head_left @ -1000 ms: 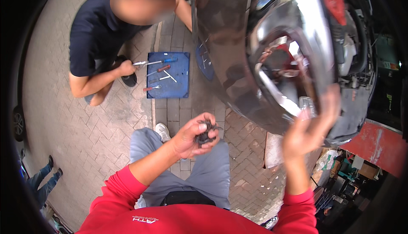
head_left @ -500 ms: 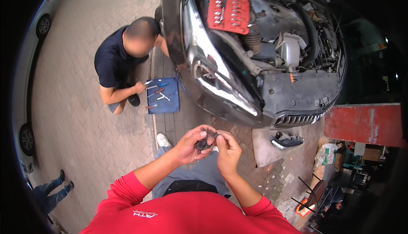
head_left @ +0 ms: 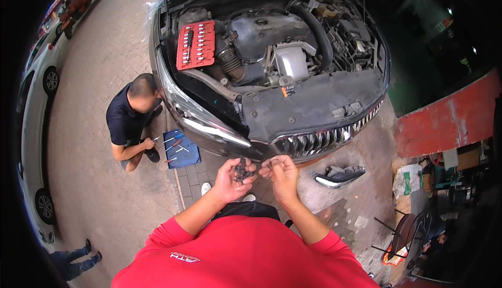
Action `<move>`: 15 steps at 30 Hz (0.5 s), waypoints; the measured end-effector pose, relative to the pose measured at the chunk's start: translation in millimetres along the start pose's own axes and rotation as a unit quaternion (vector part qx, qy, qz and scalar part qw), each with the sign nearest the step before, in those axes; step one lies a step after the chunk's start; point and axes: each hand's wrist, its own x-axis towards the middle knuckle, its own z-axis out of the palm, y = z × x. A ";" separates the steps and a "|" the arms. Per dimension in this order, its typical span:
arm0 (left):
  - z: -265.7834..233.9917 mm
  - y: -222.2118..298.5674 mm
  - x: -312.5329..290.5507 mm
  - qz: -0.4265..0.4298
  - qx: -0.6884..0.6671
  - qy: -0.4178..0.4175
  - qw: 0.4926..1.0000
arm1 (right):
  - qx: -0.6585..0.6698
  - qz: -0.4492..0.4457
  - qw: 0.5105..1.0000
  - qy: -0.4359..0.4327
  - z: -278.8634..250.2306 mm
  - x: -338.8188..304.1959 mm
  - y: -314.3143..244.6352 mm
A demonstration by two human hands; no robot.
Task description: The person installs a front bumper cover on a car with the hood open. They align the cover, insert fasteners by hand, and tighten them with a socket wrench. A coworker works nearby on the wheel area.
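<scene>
At left hand: gripping small dark parts in curled fingers. Just beside, at right hand: pinching thumb toward fingertips; cannot tell on what. Farther out: noted car grille, red socket tray over engine bay, blue tool tray on paving, left.

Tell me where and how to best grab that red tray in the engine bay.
Probably by its two long side edges, coming from the front of the car. The red tray is a thin rectangle with a narrow end toward you, and its face is loaded, so keep it level. Your left hand holds dark parts, so free it first.
</scene>
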 end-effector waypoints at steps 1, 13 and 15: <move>1.7 -1.1 5.8 -0.001 -0.004 -0.009 1.000 | -0.010 0.034 0.999 0.020 -5.9 6.5 -5.5; -28.6 63.9 69.6 0.012 0.024 0.005 1.000 | -0.401 -0.073 0.912 -0.041 -99.5 132.8 38.0; -33.1 77.9 87.1 -0.010 0.048 0.032 0.998 | -0.484 -0.122 0.865 -0.037 -115.3 149.9 38.1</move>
